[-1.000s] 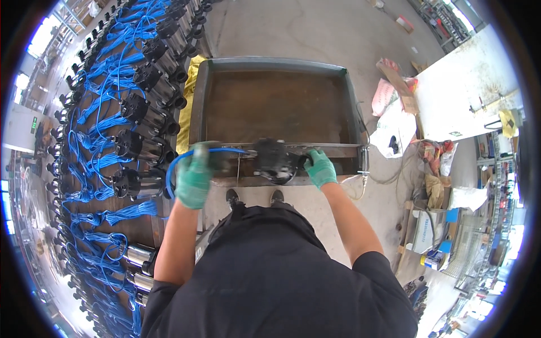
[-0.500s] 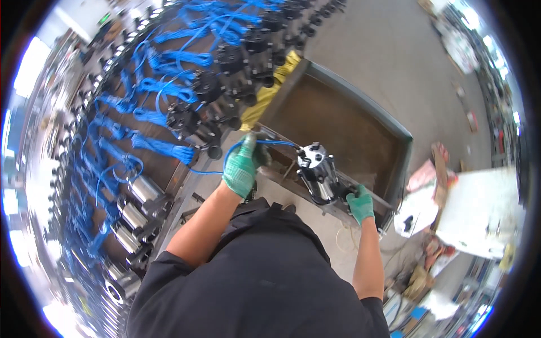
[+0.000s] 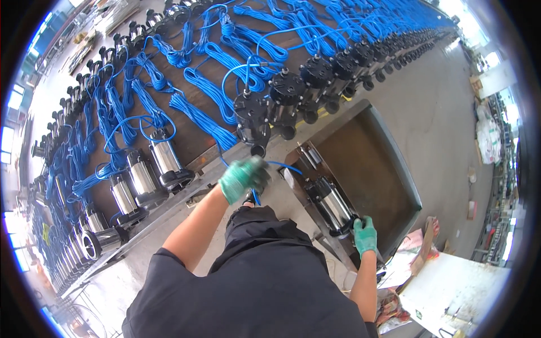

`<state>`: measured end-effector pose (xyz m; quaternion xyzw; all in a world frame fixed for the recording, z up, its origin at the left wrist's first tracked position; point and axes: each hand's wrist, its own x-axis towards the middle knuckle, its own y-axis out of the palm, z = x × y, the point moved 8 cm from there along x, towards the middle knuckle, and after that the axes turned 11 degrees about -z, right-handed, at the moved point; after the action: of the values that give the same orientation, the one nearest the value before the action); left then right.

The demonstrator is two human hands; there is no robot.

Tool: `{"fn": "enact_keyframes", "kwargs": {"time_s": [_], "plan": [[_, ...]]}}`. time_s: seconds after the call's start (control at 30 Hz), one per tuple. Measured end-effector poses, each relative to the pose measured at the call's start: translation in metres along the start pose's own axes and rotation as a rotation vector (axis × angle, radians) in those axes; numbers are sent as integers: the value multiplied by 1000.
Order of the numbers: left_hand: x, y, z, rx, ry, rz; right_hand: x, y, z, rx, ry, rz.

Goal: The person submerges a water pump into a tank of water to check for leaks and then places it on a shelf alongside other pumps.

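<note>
At the cart: steel pump lies on the rim of a brown metal tray.
Left hand: green-gloved fingers closed around blue cable.
Right hand: fingers gripping the pump's black end.
Beyond: rows of pumps with coiled blue cables.

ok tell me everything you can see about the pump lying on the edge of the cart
The pump is a shiny steel-looking cylinder with black end parts. It lies on its side along the near rim of the brown metal cart. The right hand, in a green glove, holds its lower black end. A blue cable runs from its upper end toward the left hand, which is blurred.
</note>
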<state>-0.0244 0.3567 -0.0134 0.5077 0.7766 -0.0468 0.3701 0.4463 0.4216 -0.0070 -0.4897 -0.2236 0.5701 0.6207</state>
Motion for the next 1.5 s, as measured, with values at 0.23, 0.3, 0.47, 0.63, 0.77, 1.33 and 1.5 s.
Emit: {"fn": "enact_keyframes", "kwargs": {"time_s": [0.23, 0.3, 0.47, 0.63, 0.77, 1.33, 1.5], "plan": [[96, -156, -16, 492, 88, -1110, -4, 25, -18, 413, 355, 280], [100, -148, -29, 502, 7, -1083, -1, 29, -26, 429, 341, 269], [108, -169, -18, 336, 18, -1056, 4, 35, -34, 504, 397, 306], [79, -205, -16, -489, 284, -568, -22, 25, 12, 483, 263, 294], [-69, -146, -99, -544, 465, -228, -40, 15, 74, 439, 42, 419], [-283, -140, -331, 139, 1586, -643, -172, 283, 384, 825, 130, 956], [-234, -191, -307, 58, 1477, -779, -182, 306, 402, 660, 178, 1072]]}}
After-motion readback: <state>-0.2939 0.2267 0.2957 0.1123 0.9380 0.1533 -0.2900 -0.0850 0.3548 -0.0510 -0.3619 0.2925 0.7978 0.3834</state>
